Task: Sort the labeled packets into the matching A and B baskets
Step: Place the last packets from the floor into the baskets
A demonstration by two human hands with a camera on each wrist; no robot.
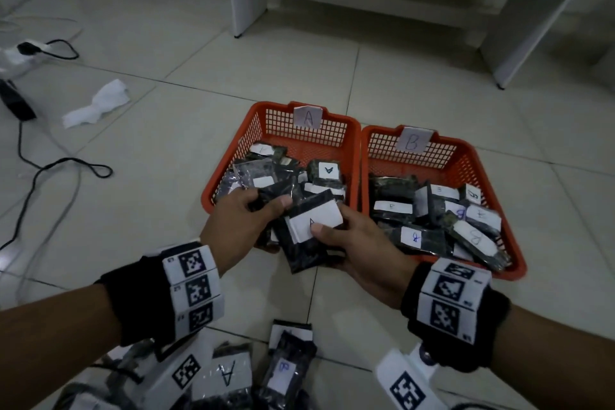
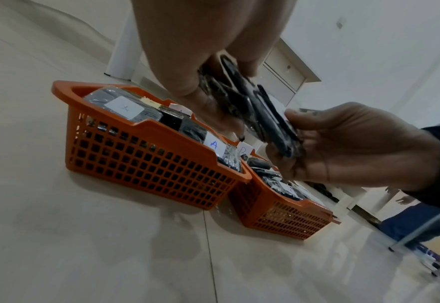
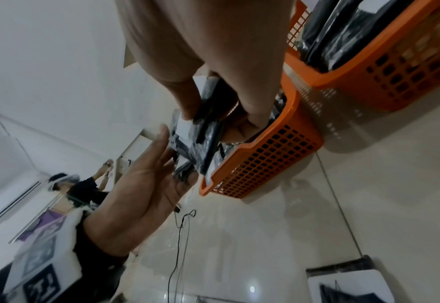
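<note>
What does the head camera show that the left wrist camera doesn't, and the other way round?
Only the head view shows the loose packets waiting on the floor and the white label of the held packet. Only the left wrist view shows the held packets edge-on, a stack of several. Both show the left hand, the right hand, and the A basket and B basket.

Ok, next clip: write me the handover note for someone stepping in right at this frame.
Left hand grips a dark packet over the near edge of the A basket.
Right hand holds a packet labelled A, thumb on its white label.
B basket stands touching the A basket on its right.
Done: both baskets already hold many labelled packets.
Left: drop the held packets where they match, then sort the unsorted pile on the floor nearest you, which shows both A and B labels.
</note>
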